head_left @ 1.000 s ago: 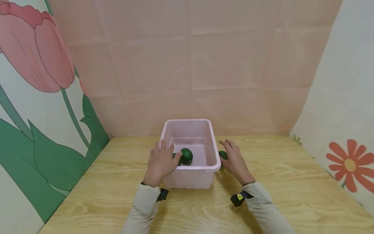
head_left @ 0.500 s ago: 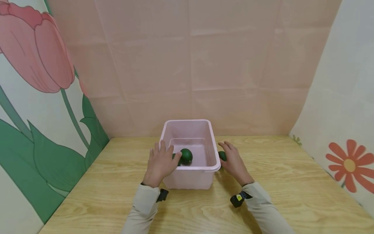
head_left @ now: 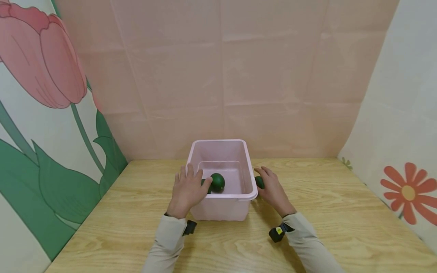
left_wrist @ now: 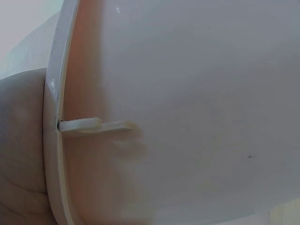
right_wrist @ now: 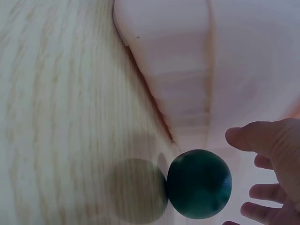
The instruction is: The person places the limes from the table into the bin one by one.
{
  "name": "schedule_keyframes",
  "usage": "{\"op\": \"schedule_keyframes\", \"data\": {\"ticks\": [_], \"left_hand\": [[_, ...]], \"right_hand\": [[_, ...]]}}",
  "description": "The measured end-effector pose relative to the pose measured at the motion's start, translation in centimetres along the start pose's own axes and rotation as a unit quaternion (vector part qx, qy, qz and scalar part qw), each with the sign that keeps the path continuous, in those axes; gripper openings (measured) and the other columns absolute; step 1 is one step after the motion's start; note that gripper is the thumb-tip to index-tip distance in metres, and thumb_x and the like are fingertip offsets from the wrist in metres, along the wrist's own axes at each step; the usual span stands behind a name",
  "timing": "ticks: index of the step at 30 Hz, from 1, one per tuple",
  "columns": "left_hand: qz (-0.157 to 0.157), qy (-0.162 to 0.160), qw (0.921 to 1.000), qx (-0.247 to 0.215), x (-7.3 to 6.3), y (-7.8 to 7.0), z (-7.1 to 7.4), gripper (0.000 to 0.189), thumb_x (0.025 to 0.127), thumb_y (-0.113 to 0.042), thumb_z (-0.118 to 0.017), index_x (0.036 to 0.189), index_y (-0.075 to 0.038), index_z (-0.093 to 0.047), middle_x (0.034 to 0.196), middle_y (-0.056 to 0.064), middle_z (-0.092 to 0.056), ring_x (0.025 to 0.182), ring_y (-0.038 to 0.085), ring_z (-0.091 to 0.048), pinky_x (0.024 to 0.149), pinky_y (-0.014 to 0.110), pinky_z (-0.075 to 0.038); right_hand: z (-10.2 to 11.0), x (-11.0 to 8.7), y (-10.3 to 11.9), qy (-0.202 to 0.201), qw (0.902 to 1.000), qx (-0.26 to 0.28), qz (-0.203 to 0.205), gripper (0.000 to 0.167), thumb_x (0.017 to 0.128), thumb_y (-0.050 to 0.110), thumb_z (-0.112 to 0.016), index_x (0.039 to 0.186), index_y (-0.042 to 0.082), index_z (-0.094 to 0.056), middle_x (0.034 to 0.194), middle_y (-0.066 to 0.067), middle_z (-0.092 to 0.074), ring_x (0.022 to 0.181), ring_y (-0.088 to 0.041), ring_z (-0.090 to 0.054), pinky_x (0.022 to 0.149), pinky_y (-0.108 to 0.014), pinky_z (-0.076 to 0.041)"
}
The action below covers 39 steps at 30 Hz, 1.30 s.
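A pale pink plastic bin [head_left: 218, 208] stands on the table in the middle of the head view. Inside it lies a dark green, round, fruit-like ball [head_left: 217, 182], and a second green ball [head_left: 206, 185] is partly hidden by my left thumb. My left hand [head_left: 189, 191] rests on the bin's near left rim, fingers extended. Outside the bin's right wall, another dark green ball [right_wrist: 199, 184] sits on the table. Beside it is my right hand [head_left: 274, 189], fingers spread around but apart from the ball in the right wrist view. Part of that hand [right_wrist: 281, 173] is out of that frame.
The wood-grain table [head_left: 129, 227] runs back to a pinkish sheet [head_left: 273, 94]. Printed walls stand at both sides, with a tulip [head_left: 44, 57] on the left and an orange flower [head_left: 408, 192] on the right. Each wrist wears a small black camera [head_left: 277, 233].
My right hand has shifted very slightly left, beside the ball outside the bin. My left hand, the bin and the balls in it look unchanged.
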<state>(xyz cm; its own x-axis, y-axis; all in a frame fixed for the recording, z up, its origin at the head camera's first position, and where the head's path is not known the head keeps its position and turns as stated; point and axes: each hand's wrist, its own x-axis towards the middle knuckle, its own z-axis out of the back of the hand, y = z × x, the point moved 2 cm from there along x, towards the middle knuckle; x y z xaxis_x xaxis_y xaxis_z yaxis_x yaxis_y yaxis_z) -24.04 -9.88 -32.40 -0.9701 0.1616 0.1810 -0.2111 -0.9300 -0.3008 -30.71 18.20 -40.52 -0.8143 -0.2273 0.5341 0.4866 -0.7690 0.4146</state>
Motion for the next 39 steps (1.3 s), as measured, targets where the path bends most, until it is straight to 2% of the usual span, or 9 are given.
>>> {"op": "schedule_keyframes", "data": {"ticks": [8,24,39], "left_hand": [[0.000,0.007,1.0000,0.001,0.0,-0.1,0.1,0.062,0.106,-0.047,-0.037,0.151,-0.005,-0.043,0.161,0.028,-0.018,0.149,0.049,-0.008,0.118,0.063,-0.012],[0.000,0.003,1.0000,-0.006,0.1,0.0,-0.2,0.062,0.106,-0.047,-0.038,0.149,-0.004,-0.045,0.161,0.028,-0.019,0.149,0.049,-0.008,0.118,0.063,-0.012],[0.003,0.007,1.0000,-0.004,0.1,0.0,0.0,0.062,0.106,-0.047,-0.037,0.150,-0.005,-0.044,0.161,0.028,-0.019,0.149,0.048,-0.007,0.118,0.063,-0.012]], "right_hand": [[-0.4,-0.1,-0.3,0.006,1.0000,-0.004,0.001,0.061,0.078,-0.001,-0.081,0.133,-0.008,-0.055,0.140,-0.039,-0.044,0.125,-0.060,-0.043,0.100,-0.069,-0.039],[-1.0,-0.7,-0.8,0.015,0.9997,0.021,-0.003,0.058,0.081,0.004,-0.080,0.133,-0.007,-0.057,0.138,-0.039,-0.045,0.128,-0.059,-0.040,0.103,-0.069,-0.035],[-1.5,-0.8,-1.3,0.026,0.9993,0.020,-0.017,0.056,0.082,0.005,-0.079,0.132,-0.006,-0.058,0.135,-0.039,-0.048,0.123,-0.060,-0.044,0.100,-0.069,-0.038]]}}
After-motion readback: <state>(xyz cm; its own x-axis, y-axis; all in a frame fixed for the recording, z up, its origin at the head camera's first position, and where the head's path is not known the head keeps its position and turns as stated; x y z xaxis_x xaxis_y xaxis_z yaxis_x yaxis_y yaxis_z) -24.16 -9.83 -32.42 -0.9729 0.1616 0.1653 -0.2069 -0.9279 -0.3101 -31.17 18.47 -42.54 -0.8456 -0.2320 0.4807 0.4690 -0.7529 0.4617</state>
